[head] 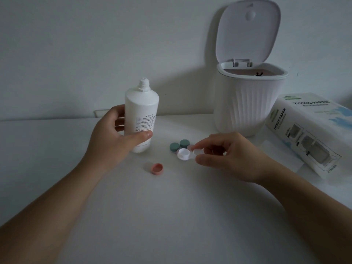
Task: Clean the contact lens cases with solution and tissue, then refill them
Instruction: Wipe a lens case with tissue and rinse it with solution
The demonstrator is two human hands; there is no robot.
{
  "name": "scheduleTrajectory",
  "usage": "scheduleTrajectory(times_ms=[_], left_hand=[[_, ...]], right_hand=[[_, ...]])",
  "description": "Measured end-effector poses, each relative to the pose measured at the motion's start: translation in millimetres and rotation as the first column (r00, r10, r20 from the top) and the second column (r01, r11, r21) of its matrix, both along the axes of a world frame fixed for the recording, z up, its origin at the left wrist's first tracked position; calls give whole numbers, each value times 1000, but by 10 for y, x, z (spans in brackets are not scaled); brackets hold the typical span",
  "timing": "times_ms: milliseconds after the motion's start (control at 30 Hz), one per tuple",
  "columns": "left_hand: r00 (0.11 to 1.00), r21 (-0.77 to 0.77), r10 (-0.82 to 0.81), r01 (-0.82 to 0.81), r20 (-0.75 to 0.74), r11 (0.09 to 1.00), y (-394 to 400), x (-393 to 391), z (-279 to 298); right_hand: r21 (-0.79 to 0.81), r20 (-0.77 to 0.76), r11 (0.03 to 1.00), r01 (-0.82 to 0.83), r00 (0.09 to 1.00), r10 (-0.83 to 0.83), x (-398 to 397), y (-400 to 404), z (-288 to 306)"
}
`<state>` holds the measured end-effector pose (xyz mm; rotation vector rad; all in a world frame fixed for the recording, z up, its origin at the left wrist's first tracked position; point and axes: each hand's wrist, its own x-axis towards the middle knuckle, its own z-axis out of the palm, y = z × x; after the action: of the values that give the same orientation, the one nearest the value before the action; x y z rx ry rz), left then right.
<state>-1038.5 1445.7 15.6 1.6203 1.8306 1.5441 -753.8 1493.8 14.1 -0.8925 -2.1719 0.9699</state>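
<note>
On the white counter, toward the left, the left hand grips an uncapped solution bottle standing upright. Just right of it lies a pink cap, open side up. Farther right, the right hand pinches a white lens case, its wells uncovered, beside two green-capped cases. Behind stands a ribbed white bin with its lid raised, and at the far right lies a tissue paper pack.

Tissue paper pack cut off by right edge. Second lens case partly hidden behind white case, right well covered by right hand fingers. Bottle label print too small to read. Bin contents unclear.
</note>
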Motion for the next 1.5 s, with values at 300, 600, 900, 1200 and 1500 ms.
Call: scheduleTrajectory(times_ms=[300,600,900,1200,1500], left_hand=[[998,-72,22,-19,52,997,18,-17,-4],[998,-35,60,-60,-2,998,-28,6,20],[826,445,66,233,-560,865,-275,446,126],[884,-20,-386,395,-264,919,-297,520,-6],[875,-118,-451,436,-176,892,-288,481,43]], right_hand=[[-32,27,999,-29,999,30,-4,-8,-24],[-4,23,1000,-3,1000,3,-5,-29,22],[51,15,998,-24,1000,23,-16,-98,106],[64,1,996,-55,998,55,-11,-143,134],[72,20,995,-65,998,63,-21,-171,135]])
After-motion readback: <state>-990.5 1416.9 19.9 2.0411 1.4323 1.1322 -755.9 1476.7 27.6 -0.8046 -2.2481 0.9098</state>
